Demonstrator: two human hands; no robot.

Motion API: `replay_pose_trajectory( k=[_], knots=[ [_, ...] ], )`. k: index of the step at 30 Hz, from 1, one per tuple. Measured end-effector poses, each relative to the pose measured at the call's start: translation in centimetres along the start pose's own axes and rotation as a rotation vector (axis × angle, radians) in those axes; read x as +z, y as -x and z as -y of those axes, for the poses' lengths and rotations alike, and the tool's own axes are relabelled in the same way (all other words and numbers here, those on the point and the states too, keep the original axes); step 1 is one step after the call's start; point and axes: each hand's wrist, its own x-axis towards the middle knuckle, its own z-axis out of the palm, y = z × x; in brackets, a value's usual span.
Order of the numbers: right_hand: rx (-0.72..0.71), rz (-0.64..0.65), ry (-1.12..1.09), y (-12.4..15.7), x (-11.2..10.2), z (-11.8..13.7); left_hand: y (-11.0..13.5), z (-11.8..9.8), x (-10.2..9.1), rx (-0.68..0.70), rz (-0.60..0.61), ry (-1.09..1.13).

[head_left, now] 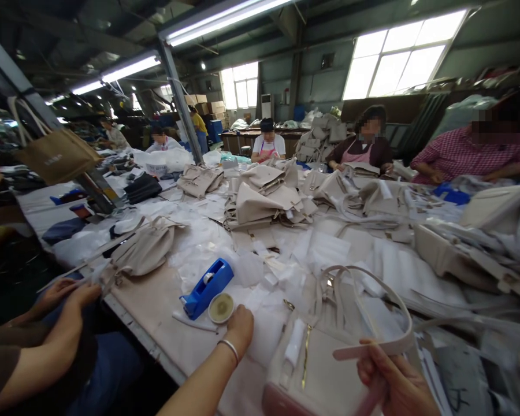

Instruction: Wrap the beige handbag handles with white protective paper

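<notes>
My right hand [392, 375] grips a pale beige leather strap [383, 348] between thumb and fingers, its free end pointing left and the rest looping up and back. Below and left of that hand lies a beige handbag [329, 364] with a gold zip and a piece of white wrapping on it. My left hand [241, 328], a bangle on its wrist, is closed at the right rim of a small round tub [221, 307] with a yellowish-brown inside. What its fingers hold, if anything, is hidden. Behind the tub stands a blue tape dispenser [208, 287].
Beige bags [264, 199] are piled mid-table, with white foam sheets [394, 268] around them. At left, a co-worker's hands [75, 292] are near another bag [145, 248]. Several people sit across the table [156, 306]. A metal post [179, 98] rises at the back left.
</notes>
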Motion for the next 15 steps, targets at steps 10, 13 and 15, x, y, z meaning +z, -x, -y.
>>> replay_pose_trajectory(
  k=[10, 13, 15],
  knots=[
    [0.018, 0.008, -0.035, 0.3, -0.2, -0.2, 1.1, 1.4, -2.3, 0.135, 0.004, 0.05],
    [-0.019, 0.057, -0.006, 0.1, -0.4, -0.6, 2.8, 2.0, -4.9, 0.213, -0.067, 0.184],
    [-0.022, 0.125, 0.021, 0.2, -0.1, -0.8, 4.3, 1.8, -6.6, 0.277, -0.107, 0.272]
  ],
)
